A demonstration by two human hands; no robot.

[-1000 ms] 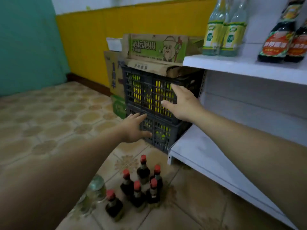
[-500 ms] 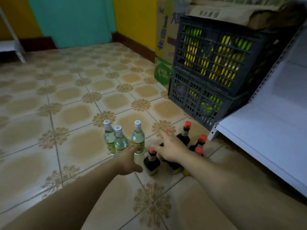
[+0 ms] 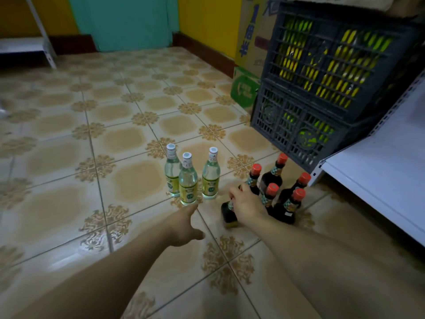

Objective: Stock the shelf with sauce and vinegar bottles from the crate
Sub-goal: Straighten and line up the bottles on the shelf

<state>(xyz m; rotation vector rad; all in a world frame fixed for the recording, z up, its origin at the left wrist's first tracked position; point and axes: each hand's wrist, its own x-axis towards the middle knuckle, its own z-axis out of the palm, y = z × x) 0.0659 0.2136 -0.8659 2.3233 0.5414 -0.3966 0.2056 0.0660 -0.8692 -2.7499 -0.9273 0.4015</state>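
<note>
Sauce bottle [image 3: 228, 215] under right hand [image 3: 247, 203], neck pinched, left hand [image 3: 184, 225] spread beside

On the floor [image 3: 115, 139], mid-view: three vinegar bottles [image 3: 188, 180]. Just right of them: clustered sauce bottles [image 3: 273, 173]. Behind those: two stacked crates [image 3: 326, 72], boxes [image 3: 249, 42] at their left. Right of both: the shelf [image 3: 379, 171]. Before the vinegar bottles: left hand [image 3: 184, 224]. Around the nearest sauce bottle [image 3: 228, 215]: right hand [image 3: 247, 203].

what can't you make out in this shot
Head view only:
- Cap of the dark bottle gripped by the right hand: covered by its fingers.
- Stacked crates, contents: only yellow-green shapes behind the lattice.
- White shelf: cut off by the right edge.
- Labels on the clear bottles: too small to read.
</note>
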